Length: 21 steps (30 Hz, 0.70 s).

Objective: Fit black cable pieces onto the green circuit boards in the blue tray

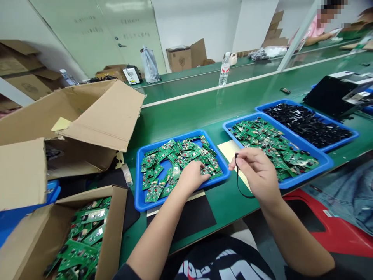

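Note:
My left hand [192, 177] reaches into a blue tray [138, 190] of green circuit boards [155, 188]. Its thumb and forefinger are apart, touching boards at the tray's right side; the other fingers are partly hidden. Between the thumb and fingertips of my right hand [259, 173] is the end of a thin black strip [238, 182], which hangs down and curves to the right. This hand is raised above the table edge, between that tray and a second blue tray [326, 165] heaped with similar boards.
Behind the second tray, another blue tray [354, 136] holds many small black parts. At my left are an open carton of circuit boards [116, 229] and a larger carton [105, 112]. A water bottle [224, 70] stands on the ledge. Someone in pink [316, 31] sits far right.

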Available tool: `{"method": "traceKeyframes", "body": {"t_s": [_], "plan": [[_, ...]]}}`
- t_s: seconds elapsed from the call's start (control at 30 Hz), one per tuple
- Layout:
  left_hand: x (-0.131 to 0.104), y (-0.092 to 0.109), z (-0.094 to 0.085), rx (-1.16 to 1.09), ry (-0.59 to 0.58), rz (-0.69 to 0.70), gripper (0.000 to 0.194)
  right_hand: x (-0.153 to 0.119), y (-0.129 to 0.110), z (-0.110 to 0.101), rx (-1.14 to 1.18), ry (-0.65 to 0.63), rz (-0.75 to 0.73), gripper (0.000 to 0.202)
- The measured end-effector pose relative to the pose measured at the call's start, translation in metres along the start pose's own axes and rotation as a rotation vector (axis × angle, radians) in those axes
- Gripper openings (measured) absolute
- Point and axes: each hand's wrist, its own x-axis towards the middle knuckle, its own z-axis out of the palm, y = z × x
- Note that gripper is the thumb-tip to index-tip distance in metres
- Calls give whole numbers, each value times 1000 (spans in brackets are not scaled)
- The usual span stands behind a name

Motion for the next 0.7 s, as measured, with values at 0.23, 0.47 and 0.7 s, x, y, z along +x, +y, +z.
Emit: {"method": "traceKeyframes", "body": {"t_s": [0.23, 0.47, 0.7], "plan": [[-18, -27, -16, -440, 31, -89, 20, 46, 18, 39, 54, -105, -39, 15], [-22, -39, -18, -1016, 74, -136, 44, 46, 57, 69, 67, -194, 27, 18], [-21, -42, -11, -1145, 123, -159, 32, 29, 73, 72, -16, -294, 61, 14]]}}
